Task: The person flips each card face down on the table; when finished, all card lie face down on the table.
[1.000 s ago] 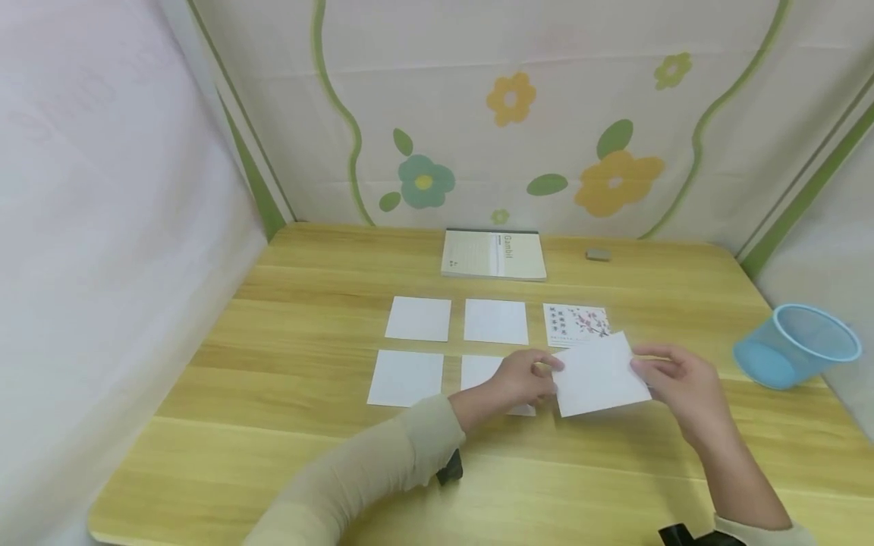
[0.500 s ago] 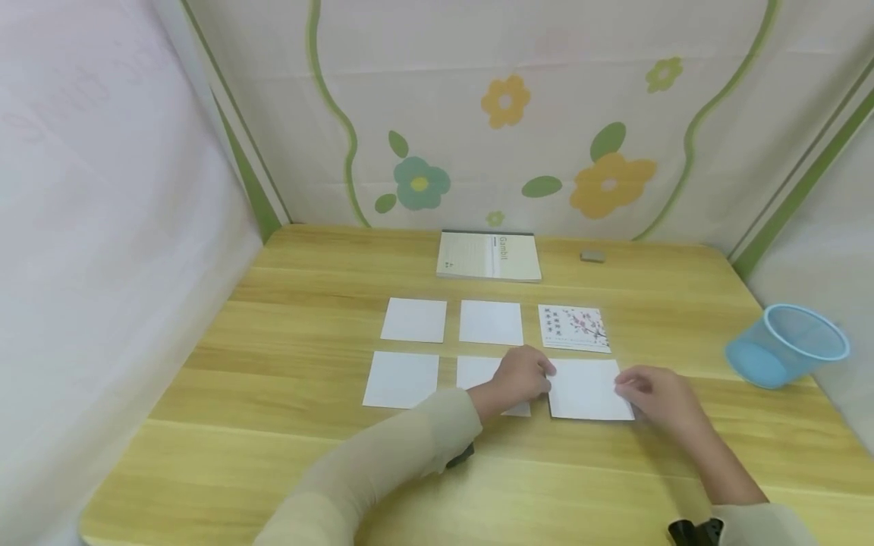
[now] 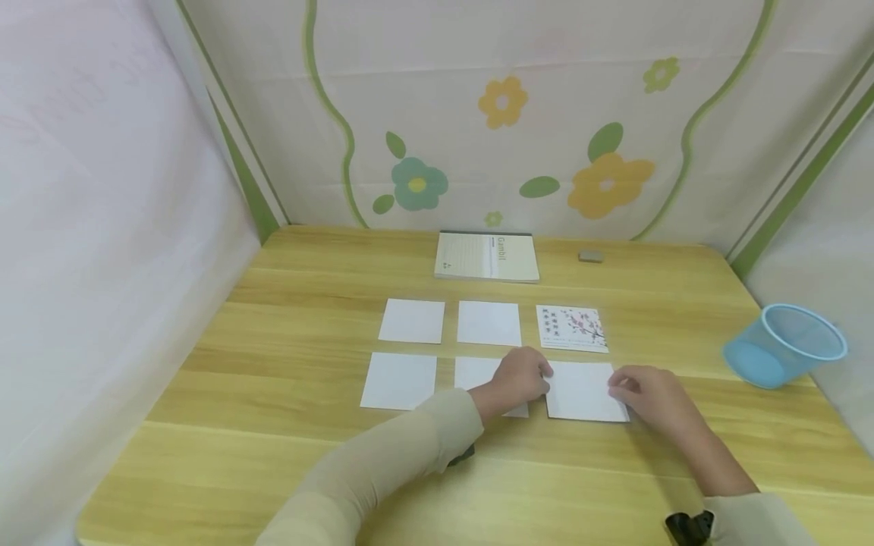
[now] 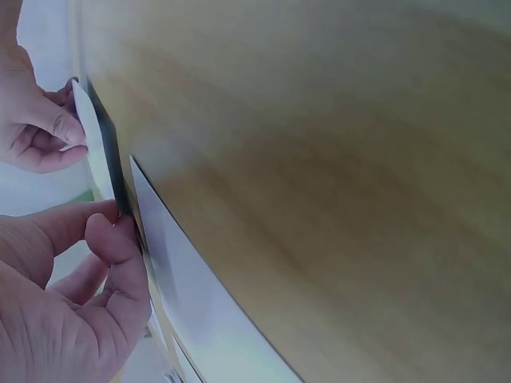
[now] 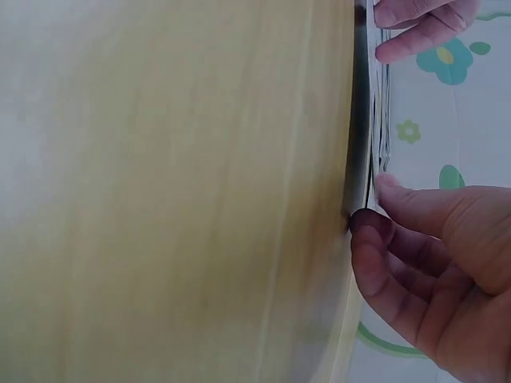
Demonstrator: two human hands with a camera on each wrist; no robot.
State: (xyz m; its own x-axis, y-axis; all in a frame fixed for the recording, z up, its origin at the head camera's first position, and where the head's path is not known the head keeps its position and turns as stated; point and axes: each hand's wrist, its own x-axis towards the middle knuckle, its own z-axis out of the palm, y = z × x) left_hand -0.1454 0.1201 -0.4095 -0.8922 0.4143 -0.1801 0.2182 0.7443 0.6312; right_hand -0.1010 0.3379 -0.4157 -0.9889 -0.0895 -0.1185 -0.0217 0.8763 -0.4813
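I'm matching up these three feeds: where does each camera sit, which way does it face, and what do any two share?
Head: worn on the head, looking forward and down at the wooden table and six cards; both hands and sleeved forearms show.
Left wrist: at the left hand, skimming the tabletop; its fingers pinch the white card, with the right hand beyond.
Right wrist: at the right hand, also grazing the tabletop toward the flowered wall; left fingertips show at top.
Shared: all three see both hands on that one card.
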